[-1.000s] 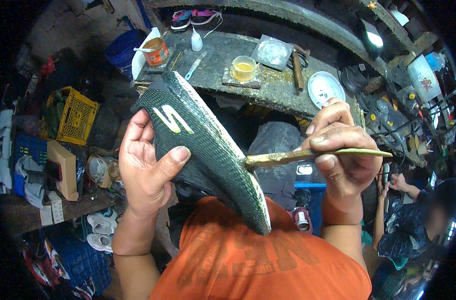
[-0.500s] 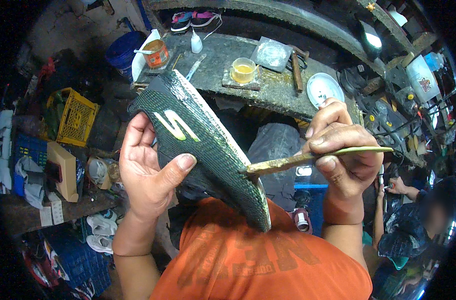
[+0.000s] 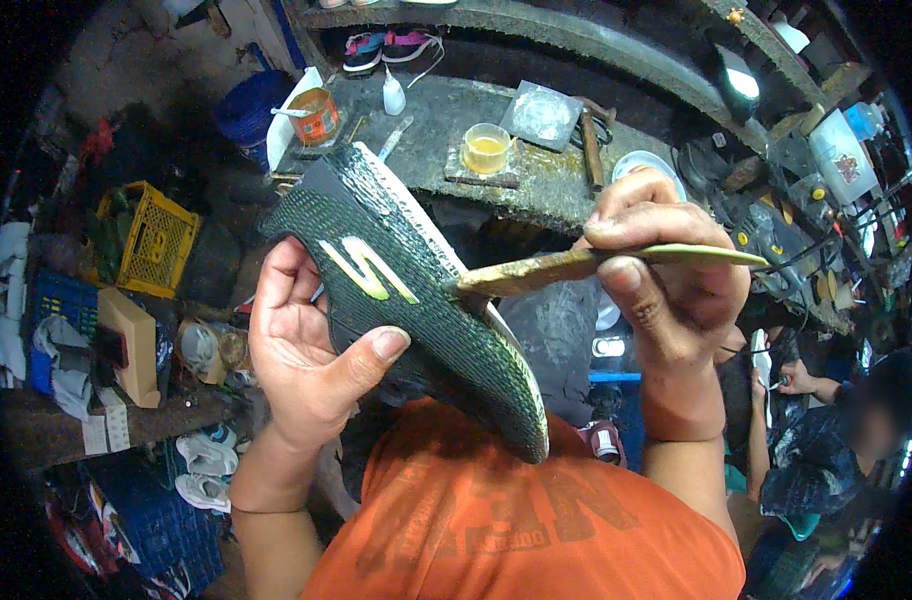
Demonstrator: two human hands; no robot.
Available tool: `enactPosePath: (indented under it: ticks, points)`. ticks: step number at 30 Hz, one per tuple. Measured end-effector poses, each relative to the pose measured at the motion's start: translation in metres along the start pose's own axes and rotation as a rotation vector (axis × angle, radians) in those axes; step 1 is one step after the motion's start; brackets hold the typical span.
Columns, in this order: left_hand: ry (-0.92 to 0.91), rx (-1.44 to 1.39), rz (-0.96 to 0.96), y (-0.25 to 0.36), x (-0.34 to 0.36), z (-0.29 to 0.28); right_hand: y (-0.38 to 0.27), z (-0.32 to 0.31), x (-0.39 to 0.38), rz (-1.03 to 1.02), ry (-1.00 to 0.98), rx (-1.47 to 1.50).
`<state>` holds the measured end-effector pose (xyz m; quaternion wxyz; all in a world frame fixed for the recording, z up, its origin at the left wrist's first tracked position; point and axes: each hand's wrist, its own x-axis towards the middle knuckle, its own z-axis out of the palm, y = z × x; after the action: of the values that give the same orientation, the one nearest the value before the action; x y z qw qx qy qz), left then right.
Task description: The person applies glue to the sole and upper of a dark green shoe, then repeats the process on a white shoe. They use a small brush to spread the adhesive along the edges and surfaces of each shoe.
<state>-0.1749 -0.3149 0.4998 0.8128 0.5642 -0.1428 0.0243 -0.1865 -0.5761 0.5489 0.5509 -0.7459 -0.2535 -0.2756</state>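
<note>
Right hand (image 3: 681, 285) has its fingers pinching a flat, grubby wooden-handled brush (image 3: 546, 270), tip right against a dark green mesh shoe (image 3: 446, 345) mid-frame. Left hand (image 3: 311, 355) grips that shoe, thumb on top, other fingers partly hidden. Upper middle, a clear round cup (image 3: 486, 150) of yellowish liquid sits on the scuffed grey worktop (image 3: 436, 112).

The bare left-hand grip (image 3: 301, 350) sits between eight and nine o'clock, its palm partly showing, the long fingers curled behind and the thumb stretched toward two o'clock, clamping. The bare left forearm (image 3: 276, 475) slants up toward one o'clock. Near three o'clock, the bare right-hand grip (image 3: 666, 265) pinches between thumb and bent fingers; beneath it, the bare right forearm (image 3: 681, 405) stands nearly upright, toward twelve.
</note>
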Motion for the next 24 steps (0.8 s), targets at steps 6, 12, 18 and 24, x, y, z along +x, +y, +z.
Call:
enactPosePath:
  ticks: [6, 12, 18, 24]
  points:
    - [-0.053, 0.063, 0.048, 0.002, -0.002, 0.001, 0.008, 0.004, 0.023, -0.115, -0.061, -0.041]
    - [-0.040, -0.069, 0.130, -0.019, 0.014, -0.005, 0.027, 0.013, 0.039, -0.091, 0.153, 0.213]
    - [-0.040, -0.806, -0.332, -0.032, 0.062, -0.050, 0.061, -0.018, 0.008, 0.167, 0.339, 0.287]
    - [0.146, -0.457, -0.235, -0.059, 0.057, -0.060, 0.094, -0.019, -0.066, 0.538, 0.379, 0.094]
